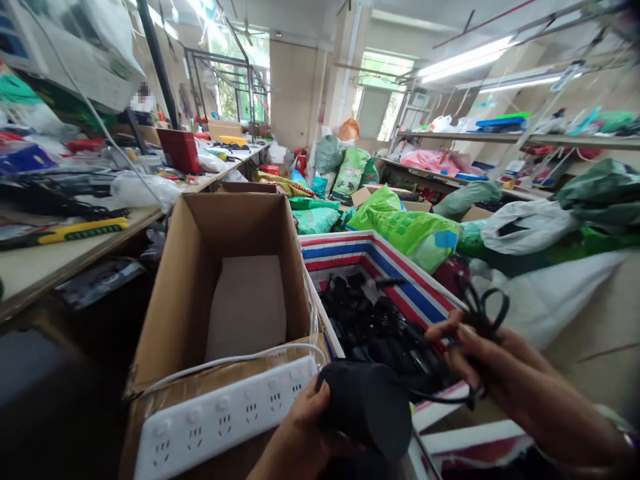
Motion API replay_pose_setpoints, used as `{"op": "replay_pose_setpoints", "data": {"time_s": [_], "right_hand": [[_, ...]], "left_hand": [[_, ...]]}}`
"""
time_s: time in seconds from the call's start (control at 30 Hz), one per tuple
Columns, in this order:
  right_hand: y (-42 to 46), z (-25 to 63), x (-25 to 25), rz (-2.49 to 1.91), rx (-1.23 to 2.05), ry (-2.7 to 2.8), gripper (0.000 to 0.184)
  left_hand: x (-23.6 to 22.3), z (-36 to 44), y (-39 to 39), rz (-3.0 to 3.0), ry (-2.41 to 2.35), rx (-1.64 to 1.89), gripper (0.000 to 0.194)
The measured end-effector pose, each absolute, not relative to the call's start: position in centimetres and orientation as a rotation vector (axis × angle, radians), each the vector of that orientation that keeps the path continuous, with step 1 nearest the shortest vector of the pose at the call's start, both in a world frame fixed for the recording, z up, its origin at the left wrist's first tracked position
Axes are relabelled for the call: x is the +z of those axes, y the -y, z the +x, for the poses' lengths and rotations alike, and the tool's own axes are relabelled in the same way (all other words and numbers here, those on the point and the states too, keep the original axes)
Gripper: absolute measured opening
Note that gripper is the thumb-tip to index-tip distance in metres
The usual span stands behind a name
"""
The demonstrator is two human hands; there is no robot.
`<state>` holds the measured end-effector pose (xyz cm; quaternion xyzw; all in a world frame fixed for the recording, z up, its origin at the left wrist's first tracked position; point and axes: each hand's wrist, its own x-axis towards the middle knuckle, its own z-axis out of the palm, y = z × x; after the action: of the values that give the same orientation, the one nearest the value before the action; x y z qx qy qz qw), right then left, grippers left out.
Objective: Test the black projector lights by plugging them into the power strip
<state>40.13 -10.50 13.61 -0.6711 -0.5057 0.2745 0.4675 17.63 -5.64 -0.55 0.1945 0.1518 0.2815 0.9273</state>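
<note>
Over the near corner of the striped woven box (380, 250), the left hand (305, 427) firmly cups a black cylindrical unit (365, 407), while the right hand (493, 373) pinches its looped black cord (480, 310), held clear of the heaped black cords (380, 333). A white power strip (225, 420) lies on the flap of the cardboard box (235, 233).

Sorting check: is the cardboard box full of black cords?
No, the cardboard box shows just a white sheet; black cords fill the striped bin.
</note>
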Motion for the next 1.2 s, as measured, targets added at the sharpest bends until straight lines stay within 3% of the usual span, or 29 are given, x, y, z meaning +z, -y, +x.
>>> {"op": "replay_pose_setpoints", "data": {"time_s": [0.13, 0.23, 0.4, 0.57, 0.7, 0.77, 0.83, 0.97, 1.03, 1.13, 1.2], "right_hand": [[14.0, 37.8, 6.8, -1.534, 1.119, 1.074, 0.076], [15.1, 34.6, 3.5, -1.423, 1.219, 1.049, 0.092], [15.3, 30.9, 2.4, -1.571, 0.824, 1.011, 0.077], [15.4, 30.4, 1.4, -1.542, 0.532, 1.280, 0.064], [15.1, 29.5, -0.7, -1.689, 0.260, 1.376, 0.067], [14.9, 29.2, -1.7, -1.802, 0.172, 1.282, 0.072], [14.8, 29.3, -2.3, -1.852, 0.233, 1.215, 0.077], [14.6, 32.0, -3.0, -1.521, 0.881, 1.034, 0.080], [14.5, 33.8, -3.3, -1.314, 1.140, 0.839, 0.070], [14.2, 35.4, -3.5, -1.280, 1.269, 0.695, 0.046], [14.2, 35.5, -3.4, -1.290, 1.279, 0.797, 0.053]], "left_hand": [[-0.4, 16.2, 7.0, 0.514, -0.353, 0.907, 0.065], [0.0, 15.6, 7.7, 0.648, -0.352, 0.951, 0.078], [0.9, 14.5, 9.1, 0.832, -0.510, 0.881, 0.074], [1.1, 12.5, 9.3, 1.087, -0.929, 0.765, 0.050], [0.5, 12.4, 10.0, 1.232, -1.155, 0.738, 0.025], [0.2, 12.9, 10.5, 1.229, -1.214, 0.698, 0.024], [0.0, 13.3, 10.7, 1.206, -1.239, 0.663, 0.023], [0.0, 12.6, 10.2, 1.184, -1.025, 0.722, 0.035], [0.1, 11.5, 9.7, 1.171, -0.893, 0.729, 0.036], [0.1, 9.8, 9.3, 1.148, -0.819, 0.655, 0.037], [0.1, 8.8, 9.3, 1.118, -0.809, 0.593, 0.037]]}}
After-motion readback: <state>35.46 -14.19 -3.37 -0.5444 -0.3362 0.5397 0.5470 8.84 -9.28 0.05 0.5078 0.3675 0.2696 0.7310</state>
